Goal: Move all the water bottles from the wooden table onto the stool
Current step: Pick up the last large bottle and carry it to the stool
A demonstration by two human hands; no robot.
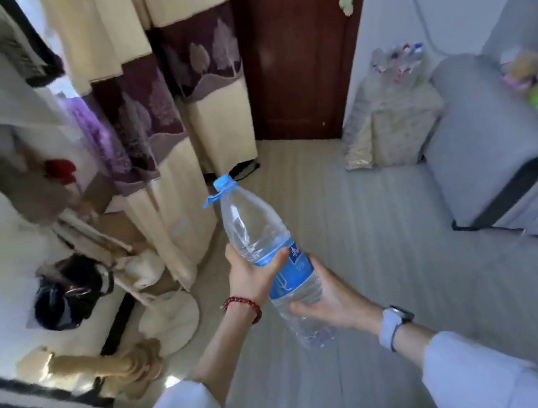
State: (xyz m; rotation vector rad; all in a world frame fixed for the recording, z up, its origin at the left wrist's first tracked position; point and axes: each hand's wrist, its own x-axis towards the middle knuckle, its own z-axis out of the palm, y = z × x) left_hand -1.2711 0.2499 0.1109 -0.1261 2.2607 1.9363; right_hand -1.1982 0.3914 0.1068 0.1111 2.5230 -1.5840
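Note:
A clear plastic water bottle with a blue cap and blue label is held in the air over the floor, tilted with its cap up and to the left. My left hand grips it at the label from the left. From below and to the right, my right hand wraps the lower part. Neither the wooden table nor the stool is in view.
Cream and purple curtains hang at left, with a dark wooden door behind. A grey sofa stands at right, a sack of empty bottles beside it. Bags and a white fan base lie at left on the floor.

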